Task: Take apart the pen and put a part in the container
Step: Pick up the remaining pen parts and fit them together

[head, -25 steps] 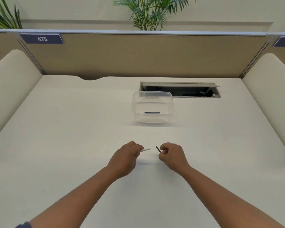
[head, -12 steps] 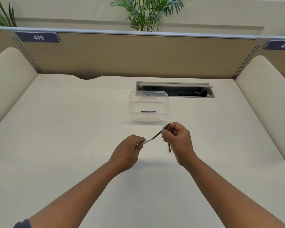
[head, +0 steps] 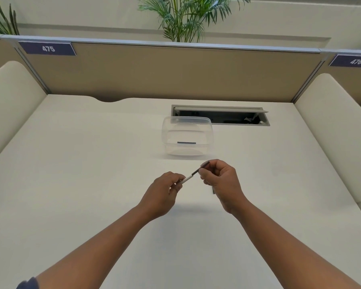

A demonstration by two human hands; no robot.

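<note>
A single view, worn on the person's head, looks forward and steeply down across the desk toward the partition at its far edge. The wide lens bows the side panels outward. Both forearms enter from the bottom edge, so the left hand and right hand sit near the lens at mid-frame, while the clear container lies farther off and the plant stands beyond the partition, at the top
</note>
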